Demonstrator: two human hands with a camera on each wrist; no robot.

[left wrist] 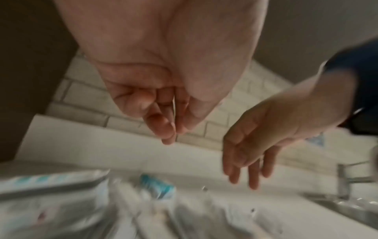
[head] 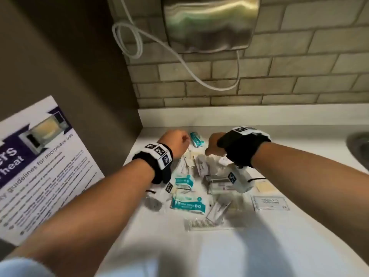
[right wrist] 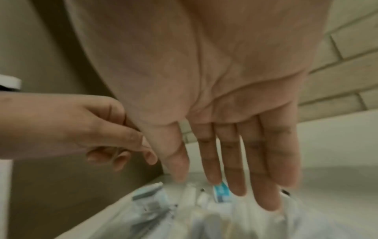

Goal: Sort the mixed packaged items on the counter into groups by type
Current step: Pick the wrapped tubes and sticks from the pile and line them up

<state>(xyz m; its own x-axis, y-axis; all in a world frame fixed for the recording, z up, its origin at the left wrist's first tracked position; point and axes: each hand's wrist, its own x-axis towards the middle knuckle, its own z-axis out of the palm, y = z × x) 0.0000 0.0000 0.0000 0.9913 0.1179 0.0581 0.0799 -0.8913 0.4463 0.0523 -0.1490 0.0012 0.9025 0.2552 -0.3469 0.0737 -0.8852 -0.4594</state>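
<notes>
the mixed packaged items (head: 191,188) lie in 1 overlapping heap on the white counter (head: 279,246), not yet separated by type: teal-and-white packets at the heap's 9 o'clock side, 1 teal packet (head: 196,139) apart at 12 o'clock, clear sleeves and a packaged comb (head: 205,224) at 6 o'clock, a white sachet (head: 270,202) at 3 o'clock. the left hand (head: 175,142) hovers above the heap's 11 o'clock edge with fingers curled and fingertips pinched together; a thin pale sliver shows between them in the left wrist view, but blur prevents confirming an item is held. the right hand (head: 214,143) hovers at 12 o'clock, fingers straight and relaxed, holding nothing. risk 1: the clear sleeves overlap, so a pinch may lift 2 items or drag neighbours. risk 2: slick film may slip from a light pinch. risk 3: the sink (head: 359,144) lies at 3 o'clock, so a swept item may slide into it. risk 4: transparent wrappers may be misjudged and grouped wrongly.
</notes>
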